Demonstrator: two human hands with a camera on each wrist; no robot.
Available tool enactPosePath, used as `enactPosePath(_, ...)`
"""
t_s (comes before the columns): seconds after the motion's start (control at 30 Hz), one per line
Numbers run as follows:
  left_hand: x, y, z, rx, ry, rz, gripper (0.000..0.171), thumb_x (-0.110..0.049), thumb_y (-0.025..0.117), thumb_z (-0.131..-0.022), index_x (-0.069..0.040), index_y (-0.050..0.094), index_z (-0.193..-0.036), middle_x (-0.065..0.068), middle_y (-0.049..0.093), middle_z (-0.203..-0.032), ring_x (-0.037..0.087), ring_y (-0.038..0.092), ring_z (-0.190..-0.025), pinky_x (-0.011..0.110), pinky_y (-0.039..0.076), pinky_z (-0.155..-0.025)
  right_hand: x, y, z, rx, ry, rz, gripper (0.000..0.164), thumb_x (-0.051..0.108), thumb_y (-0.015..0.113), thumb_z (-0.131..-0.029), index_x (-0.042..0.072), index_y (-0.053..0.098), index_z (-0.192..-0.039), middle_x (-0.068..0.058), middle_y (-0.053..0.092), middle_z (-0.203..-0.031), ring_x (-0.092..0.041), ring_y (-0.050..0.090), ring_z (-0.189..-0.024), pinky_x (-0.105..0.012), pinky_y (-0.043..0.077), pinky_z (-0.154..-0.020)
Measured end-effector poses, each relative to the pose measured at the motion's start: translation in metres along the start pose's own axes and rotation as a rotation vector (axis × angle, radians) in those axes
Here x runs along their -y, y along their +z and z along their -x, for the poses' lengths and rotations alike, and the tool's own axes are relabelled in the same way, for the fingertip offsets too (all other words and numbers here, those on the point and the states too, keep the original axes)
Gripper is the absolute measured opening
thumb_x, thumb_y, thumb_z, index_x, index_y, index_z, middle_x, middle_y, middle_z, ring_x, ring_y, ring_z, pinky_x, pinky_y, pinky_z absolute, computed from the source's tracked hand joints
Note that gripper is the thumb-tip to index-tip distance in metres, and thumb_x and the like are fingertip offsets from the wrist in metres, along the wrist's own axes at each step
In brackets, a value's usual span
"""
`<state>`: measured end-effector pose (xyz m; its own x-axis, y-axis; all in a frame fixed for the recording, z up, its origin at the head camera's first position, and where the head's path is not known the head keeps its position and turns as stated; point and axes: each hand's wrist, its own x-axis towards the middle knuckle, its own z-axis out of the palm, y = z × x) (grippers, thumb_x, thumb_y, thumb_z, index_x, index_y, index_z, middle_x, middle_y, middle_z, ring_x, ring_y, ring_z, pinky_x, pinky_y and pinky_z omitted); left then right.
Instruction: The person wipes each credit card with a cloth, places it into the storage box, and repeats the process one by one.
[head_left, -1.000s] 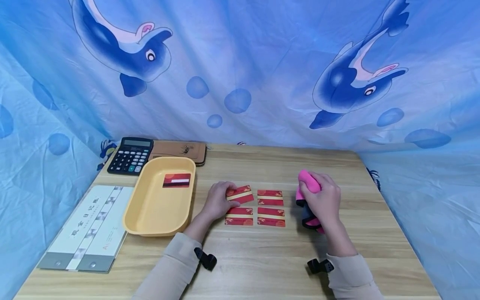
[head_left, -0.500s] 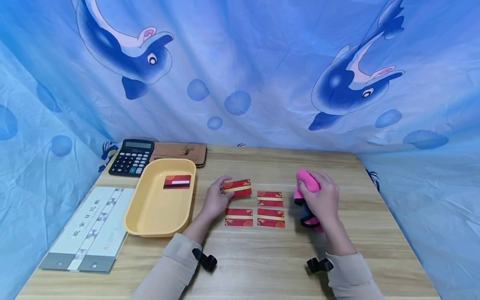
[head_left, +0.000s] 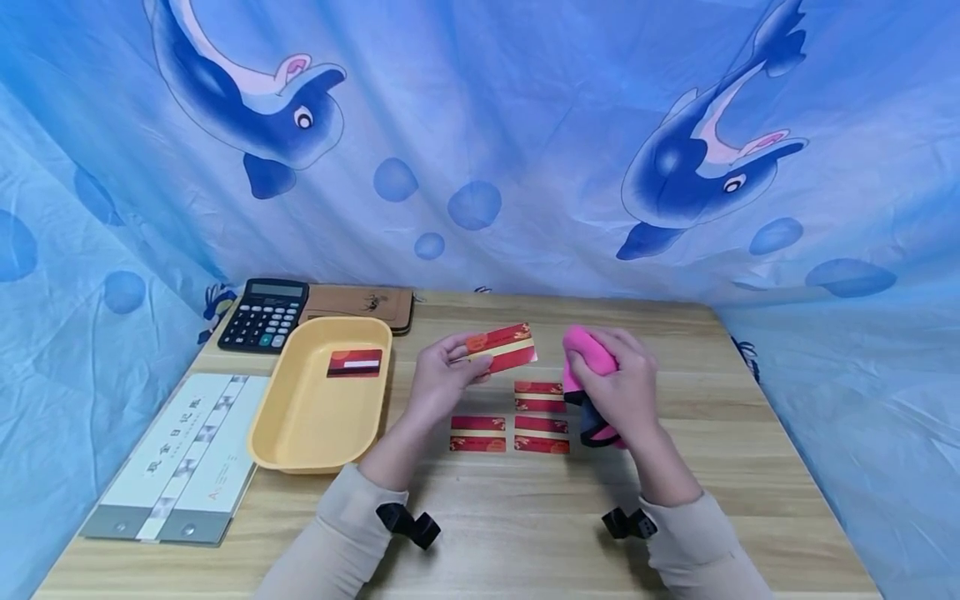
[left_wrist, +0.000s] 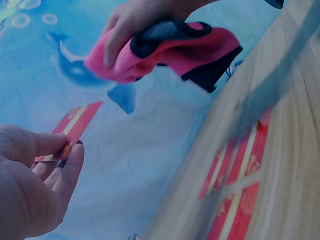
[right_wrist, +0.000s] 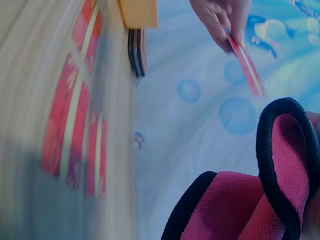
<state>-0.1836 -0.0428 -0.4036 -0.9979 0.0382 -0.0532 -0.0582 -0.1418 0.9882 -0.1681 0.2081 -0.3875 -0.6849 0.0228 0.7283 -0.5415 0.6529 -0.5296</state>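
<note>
On the wood-grain desk (head_left: 510,521), three flat red-and-gold rectangular cards (head_left: 477,434) lie between the hands, on their near side. Left of the left hand (head_left: 441,382), a black calculator (head_left: 264,317) and a white-and-grey folder (head_left: 176,458) lie beyond a yellow oblong tub (head_left: 258,450); the tub contains one red card with a dark stripe (head_left: 354,363). The left hand pinches a raised red-and-gold card (head_left: 504,345), long axis running rightward, slightly away, free end toward the right hand (head_left: 624,382), which grips a pink black-edged cloth (head_left: 588,354).
</note>
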Motion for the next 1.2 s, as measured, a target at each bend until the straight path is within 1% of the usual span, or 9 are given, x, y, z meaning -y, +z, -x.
enactPosePath(0.13,-0.006,0.008,0.003,0.042,0.034,0.028,0.036,0.002,0.074,-0.09,0.001,0.066,-0.124,0.02,0.072,-0.112,0.024,0.075,-0.087,0.038,0.065,-0.077,0.013,0.008,-0.004,0.032,-0.033,-0.019,0.032,0.01,0.085,-0.077,0.003,0.078,-0.107,-0.014,0.073,-0.098,-0.026,0.066,-0.074,-0.033,0.051,-0.05)
enactPosePath(0.27,-0.006,0.011,0.006,0.097,0.04,0.046,0.035,0.002,0.07,-0.093,0.002,0.064,-0.128,0.022,0.071,-0.117,0.027,0.075,-0.091,0.042,0.063,-0.083,0.019,0.016,-0.004,0.047,-0.084,0.043,0.033,0.012,0.085,-0.077,0.003,0.078,-0.108,-0.014,0.073,-0.098,-0.028,0.067,-0.073,-0.037,0.054,-0.051)
enactPosePath(0.5,-0.007,0.014,0.013,0.261,0.121,0.056,0.037,-0.001,0.056,-0.103,0.004,0.056,-0.139,0.025,0.064,-0.129,0.033,0.07,-0.108,0.046,0.059,-0.092,0.027,0.025,-0.002,0.028,-0.125,0.2,0.034,0.017,0.082,-0.079,0.008,0.078,-0.111,-0.013,0.071,-0.099,-0.03,0.066,-0.07,-0.041,0.053,-0.05)
enactPosePath(0.6,-0.006,0.016,0.013,0.327,0.143,0.05,0.039,-0.002,0.052,-0.105,0.002,0.053,-0.143,0.023,0.062,-0.134,0.031,0.066,-0.116,0.046,0.056,-0.098,0.035,0.03,-0.002,0.05,-0.151,0.227,0.035,0.016,0.079,-0.08,0.008,0.077,-0.113,-0.013,0.071,-0.101,-0.029,0.066,-0.069,-0.041,0.053,-0.049)
enactPosePath(0.7,-0.002,0.018,0.012,0.371,0.157,0.04,0.041,-0.001,0.049,-0.106,0.001,0.049,-0.147,0.022,0.058,-0.14,0.03,0.063,-0.122,0.04,0.055,-0.1,0.043,0.037,0.001,0.081,-0.192,0.213,0.036,0.016,0.078,-0.079,0.007,0.076,-0.113,-0.015,0.07,-0.102,-0.028,0.067,-0.069,-0.041,0.055,-0.049)
enactPosePath(0.87,0.0,0.016,0.013,0.398,0.17,0.034,0.045,0.008,0.04,-0.104,0.003,0.046,-0.148,0.021,0.057,-0.141,0.03,0.059,-0.126,0.033,0.055,-0.1,0.055,0.043,0.007,0.129,-0.254,0.118,0.034,0.013,0.08,-0.078,0.003,0.076,-0.11,-0.014,0.068,-0.101,-0.024,0.066,-0.07,-0.035,0.055,-0.048)
enactPosePath(1.0,-0.003,0.013,0.013,0.414,0.173,0.023,0.045,0.007,0.039,-0.105,0.002,0.045,-0.149,0.021,0.059,-0.14,0.031,0.06,-0.126,0.033,0.056,-0.099,0.057,0.039,0.007,0.126,-0.275,0.118,0.029,0.01,0.08,-0.078,0.003,0.077,-0.106,-0.014,0.068,-0.1,-0.026,0.067,-0.071,-0.036,0.056,-0.049)
enactPosePath(1.07,-0.005,0.011,0.013,0.416,0.177,0.031,0.043,0.006,0.041,-0.105,0.004,0.044,-0.148,0.024,0.058,-0.138,0.033,0.061,-0.124,0.035,0.056,-0.098,0.054,0.036,0.005,0.106,-0.266,0.138,0.028,0.01,0.08,-0.077,0.002,0.077,-0.104,-0.016,0.069,-0.099,-0.028,0.068,-0.071,-0.04,0.058,-0.05)
enactPosePath(1.2,-0.011,0.003,0.014,0.388,0.18,0.06,0.043,0.006,0.045,-0.104,0.008,0.043,-0.147,0.03,0.058,-0.136,0.039,0.062,-0.12,0.042,0.056,-0.097,0.042,0.027,0.0,0.068,-0.186,0.166,0.032,0.013,0.083,-0.077,0.003,0.078,-0.107,-0.018,0.07,-0.1,-0.032,0.068,-0.073,-0.045,0.059,-0.054)
